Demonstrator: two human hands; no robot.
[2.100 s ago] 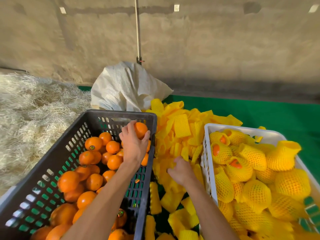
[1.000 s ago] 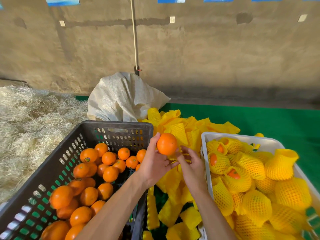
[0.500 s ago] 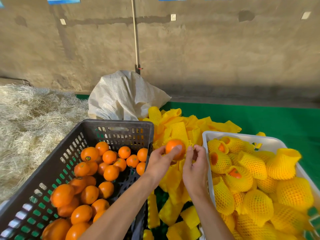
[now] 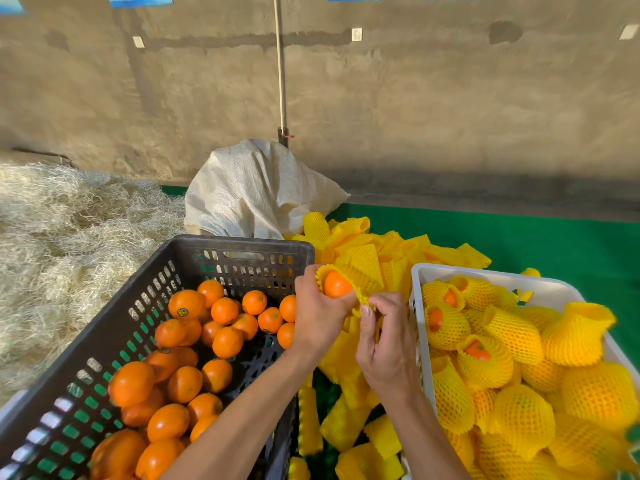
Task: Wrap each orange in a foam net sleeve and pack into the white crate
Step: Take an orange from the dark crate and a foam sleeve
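1. Left hand (image 4: 320, 311) grip clasping round orange fruit (image 4: 336, 285), steadying it as the core.
2. Right hand (image 4: 386, 344) grip pinching edge of yellow foam net sleeve (image 4: 363, 278), apparently to stretch it over the fruit.
3. Fruit half-sleeved, held between black slatted plastic crate (image 4: 242, 252) of bare oranges and white plastic crate (image 4: 420, 271) of wrapped ones; short carry rightward likely.

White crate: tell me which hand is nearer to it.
Right. The right hand pinches the foam net sleeve right beside the white crate's near-left wall. The left hand holds the orange farther off, by the black crate.
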